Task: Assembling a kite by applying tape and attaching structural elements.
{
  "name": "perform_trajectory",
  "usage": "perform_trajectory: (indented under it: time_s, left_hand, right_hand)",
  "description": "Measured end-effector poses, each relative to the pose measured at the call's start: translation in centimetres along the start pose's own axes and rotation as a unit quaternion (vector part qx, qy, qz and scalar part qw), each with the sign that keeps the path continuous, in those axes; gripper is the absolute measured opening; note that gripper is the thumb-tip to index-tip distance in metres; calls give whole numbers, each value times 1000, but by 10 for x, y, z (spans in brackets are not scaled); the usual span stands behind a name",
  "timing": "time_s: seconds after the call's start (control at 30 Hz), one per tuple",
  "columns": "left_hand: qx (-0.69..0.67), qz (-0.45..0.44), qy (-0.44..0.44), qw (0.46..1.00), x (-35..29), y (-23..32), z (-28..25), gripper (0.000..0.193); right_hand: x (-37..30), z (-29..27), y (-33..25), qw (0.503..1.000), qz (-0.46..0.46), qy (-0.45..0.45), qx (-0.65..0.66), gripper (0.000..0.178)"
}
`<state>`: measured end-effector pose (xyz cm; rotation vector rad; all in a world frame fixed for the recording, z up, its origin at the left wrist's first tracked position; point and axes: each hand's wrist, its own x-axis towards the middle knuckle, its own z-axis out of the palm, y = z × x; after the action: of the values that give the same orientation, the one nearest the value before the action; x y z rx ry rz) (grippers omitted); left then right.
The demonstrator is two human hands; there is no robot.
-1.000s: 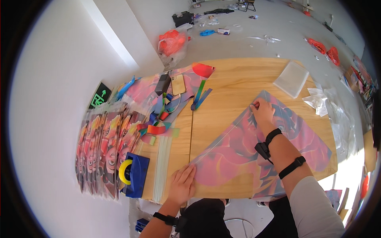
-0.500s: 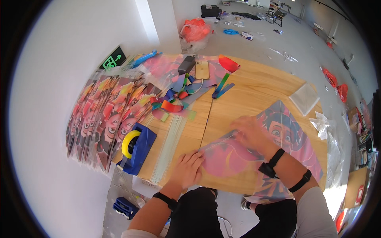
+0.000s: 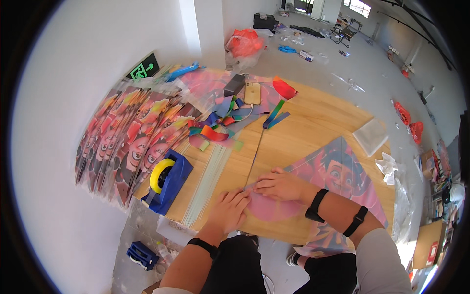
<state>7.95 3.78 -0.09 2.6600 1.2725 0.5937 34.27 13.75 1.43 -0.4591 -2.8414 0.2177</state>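
Observation:
A thin, printed kite (image 3: 338, 174) with a cartoon figure lies spread over the right part of the wooden table, its lower part hanging past the near edge. My left hand (image 3: 228, 210) rests with its fingers laid flat at the kite's left corner. Close beside it, my right hand (image 3: 280, 186) lies on the kite's upper left edge, fingers stretched toward that corner. The corner itself is partly hidden under the fingers. Just left of my left hand lies a bundle of thin pale rods (image 3: 208, 183).
A blue tape dispenser (image 3: 178, 179) with yellow tape stands at the left, before a stack of printed kites (image 3: 132, 142). Colourful ribbons (image 3: 215, 132), a phone (image 3: 252, 93) and a dark box (image 3: 234, 85) lie farther back. Clear plastic (image 3: 370, 137) sits at the right edge.
My right hand has slid left and down along the kite's edge until close to my left hand. The left hand stays at the corner. The view has shifted slightly.

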Motion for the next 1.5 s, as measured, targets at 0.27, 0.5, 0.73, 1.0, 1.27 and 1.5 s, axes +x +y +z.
perform_trajectory:
  time_s: [0.27, 0.5, 0.73, 1.0, 1.27, 1.5]
  left_hand:
    - [-21, -5, 8, 1000, 0, -1, -1, 44]
    - [-22, -14, -4, 1000, 0, -1, -3, 43]
    - [-20, -5, -4, 1000, 1, 2, -1, 43]
    - [-5, -10, -9, 1000, 0, 0, -6, 43]
    - [-9, -8, -8, 1000, 0, 0, -3, 43]
    - [-15, -5, -8, 1000, 3, 2, -4, 43]
  right_hand:
    - [-57, -26, 39, 998, 35, -7, -41, 31]
    - [-100, -63, 66, 994, 60, -49, -75, 33]
    - [-129, -77, 80, 985, 78, -81, -131, 35]
    - [-128, -85, 74, 978, 150, -18, -145, 35]
    - [-137, -80, 75, 981, 108, -45, -153, 39]
    - [-179, -78, 99, 972, 163, -22, -168, 33]
